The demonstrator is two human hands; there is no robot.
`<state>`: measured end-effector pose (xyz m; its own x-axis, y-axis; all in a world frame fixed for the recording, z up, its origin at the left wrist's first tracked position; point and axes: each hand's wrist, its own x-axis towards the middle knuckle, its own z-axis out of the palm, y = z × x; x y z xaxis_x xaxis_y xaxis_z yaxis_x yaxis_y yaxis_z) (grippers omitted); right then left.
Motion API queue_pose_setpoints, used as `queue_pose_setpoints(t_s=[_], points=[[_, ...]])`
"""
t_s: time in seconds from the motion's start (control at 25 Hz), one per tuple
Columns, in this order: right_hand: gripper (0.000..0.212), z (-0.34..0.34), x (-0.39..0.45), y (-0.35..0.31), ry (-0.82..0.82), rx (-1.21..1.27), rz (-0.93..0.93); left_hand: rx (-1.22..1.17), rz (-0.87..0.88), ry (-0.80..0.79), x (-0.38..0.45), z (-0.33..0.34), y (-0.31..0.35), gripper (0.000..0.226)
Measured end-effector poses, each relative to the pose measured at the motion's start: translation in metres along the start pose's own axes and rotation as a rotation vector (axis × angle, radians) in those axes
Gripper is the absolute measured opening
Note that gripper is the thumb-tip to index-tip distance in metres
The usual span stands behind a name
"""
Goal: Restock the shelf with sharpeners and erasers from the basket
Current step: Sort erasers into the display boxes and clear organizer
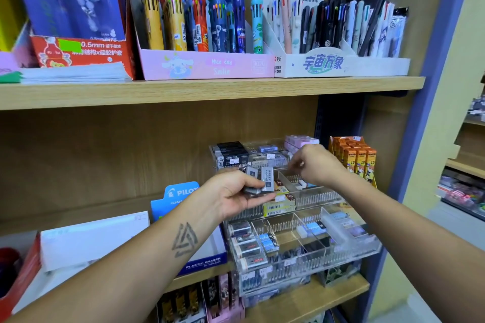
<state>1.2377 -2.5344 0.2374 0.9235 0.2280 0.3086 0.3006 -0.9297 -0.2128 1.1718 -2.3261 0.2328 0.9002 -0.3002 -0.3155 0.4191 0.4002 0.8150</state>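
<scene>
Left hand (pixel 236 195) clamping a loose stack of grey erasers (pixel 258 181) at the acrylic organizer's (pixel 301 252) middle-tier front edge. Right hand (pixel 319 165) reaching the upper tier, fingertips together, contents unclear. Risking: stack fanning, erasers dropping into wrong compartments.

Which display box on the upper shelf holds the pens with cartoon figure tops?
The pink display box, between the red box and the white box; only its pens carry figures.

2 grey-sleeved erasers (pixel 262 178) (upright, side by side) above the clear organizer (pixel 328 241).
</scene>
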Motion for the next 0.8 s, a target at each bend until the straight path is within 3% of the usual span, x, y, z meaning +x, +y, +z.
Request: queue_pose_setpoints(t_s=[0.08, 0.16, 0.32, 0.4, 0.48, 0.56, 0.64, 0.8], points=[[0.051, -0.017, -0.019, -0.014, -0.010, 0.402, -0.172, 0.019, -0.003, -0.026, -0.004, 0.003, 0.002, 0.025], [0.055, -0.029, -0.039, -0.027, -0.155, 0.561, -0.331, 0.032, 0.007, -0.065, -0.007, 0.006, 0.004, 0.018], [0.029, -0.036, -0.042, -0.027, -0.176, 0.448, -0.362, 0.068, 0.019, -0.106, -0.014, 0.008, 0.009, 0.017], [0.022, -0.041, -0.037, -0.024, -0.043, 0.452, -0.299, 0.063, 0.017, -0.086, -0.015, 0.005, 0.015, 0.020], [0.019, -0.043, -0.024, -0.022, 0.166, 0.490, -0.148, 0.059, 0.047, -0.059, -0.017, 0.004, 0.020, 0.016], [0.021, -0.038, 0.001, -0.027, 0.272, 0.438, 0.023, 0.019, 0.086, -0.049, -0.018, 0.005, 0.026, 0.011], [0.020, -0.028, 0.031, -0.035, 0.225, 0.280, 0.090, -0.066, 0.104, -0.050, -0.018, 0.002, 0.030, 0.013], [0.011, -0.009, 0.078, -0.050, 0.067, -0.027, 0.018, -0.124, 0.118, -0.062, -0.017, -0.007, 0.038, 0.034]])
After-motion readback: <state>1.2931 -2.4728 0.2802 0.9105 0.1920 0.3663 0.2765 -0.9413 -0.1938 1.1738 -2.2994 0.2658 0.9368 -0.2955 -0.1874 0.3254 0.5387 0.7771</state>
